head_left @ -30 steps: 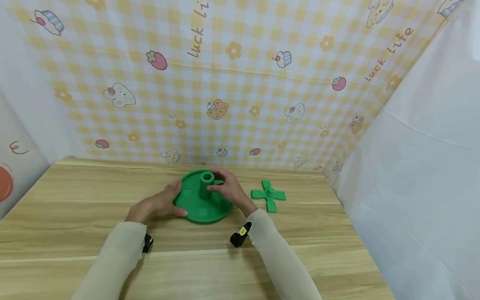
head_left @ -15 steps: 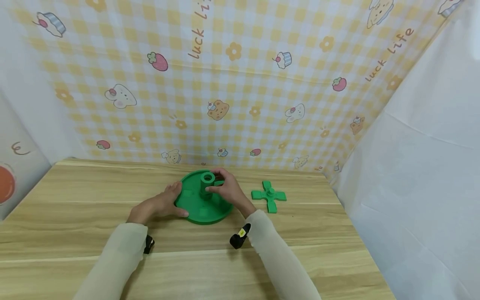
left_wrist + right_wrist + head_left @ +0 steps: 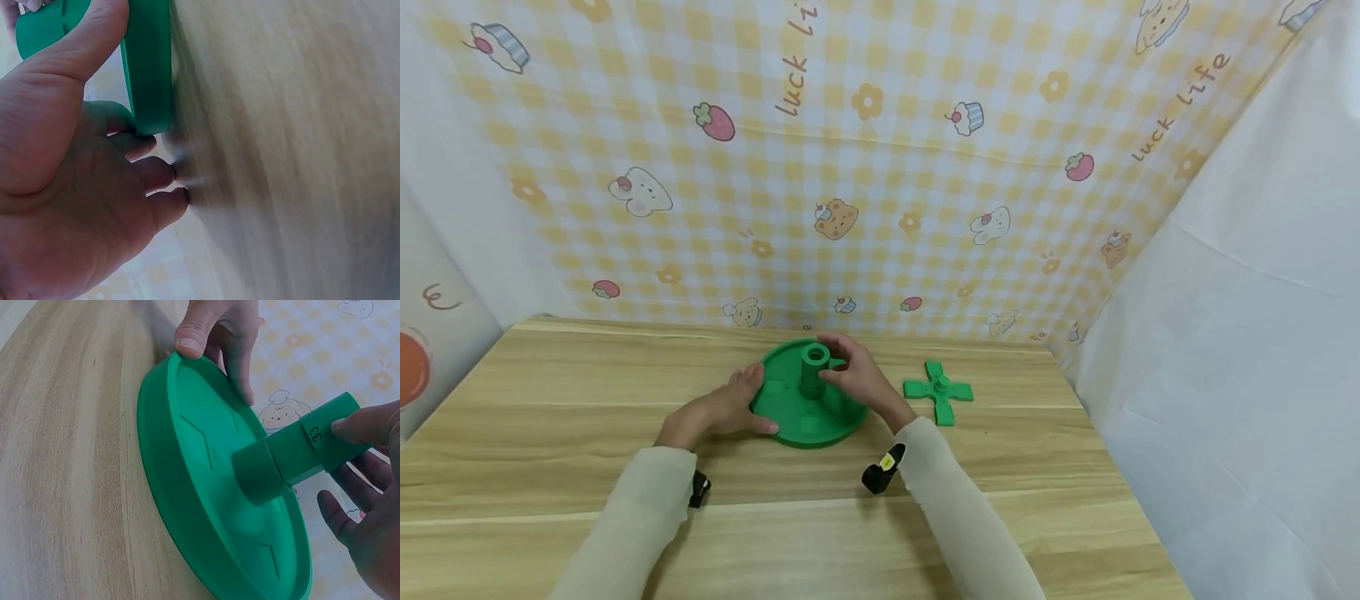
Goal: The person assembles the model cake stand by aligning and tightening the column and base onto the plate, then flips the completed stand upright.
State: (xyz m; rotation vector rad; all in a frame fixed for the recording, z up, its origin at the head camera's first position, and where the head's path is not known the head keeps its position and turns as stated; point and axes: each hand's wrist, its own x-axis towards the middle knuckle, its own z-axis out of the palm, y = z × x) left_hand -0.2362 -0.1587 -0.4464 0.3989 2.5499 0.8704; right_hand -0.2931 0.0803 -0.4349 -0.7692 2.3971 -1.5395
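A green round base [image 3: 790, 421] with a raised rim lies on the table in the head view. From its middle a green post [image 3: 255, 472] stands up. On top of the post sits a hollow green cylinder [image 3: 322, 434] marked 33, with a small tab on its side. My right hand [image 3: 859, 375] pinches this cylinder between thumb and fingers; some fingertips are hidden behind it. My left hand [image 3: 730, 406] grips the base's left rim, thumb at the near side and fingers at the far side. In the left wrist view the left thumb [image 3: 94, 44] lies across the rim.
A flat green cross-shaped piece [image 3: 940, 386] with a central peg lies on the wooden table [image 3: 760, 542], right of the base. A yellow checked cloth [image 3: 865, 167] hangs behind the table. White cloth [image 3: 1240, 333] hangs along the right side.
My right thumb has shifted slightly on the cylinder. The left hand still holds the rim, and the base and cross-shaped piece have not visibly moved.
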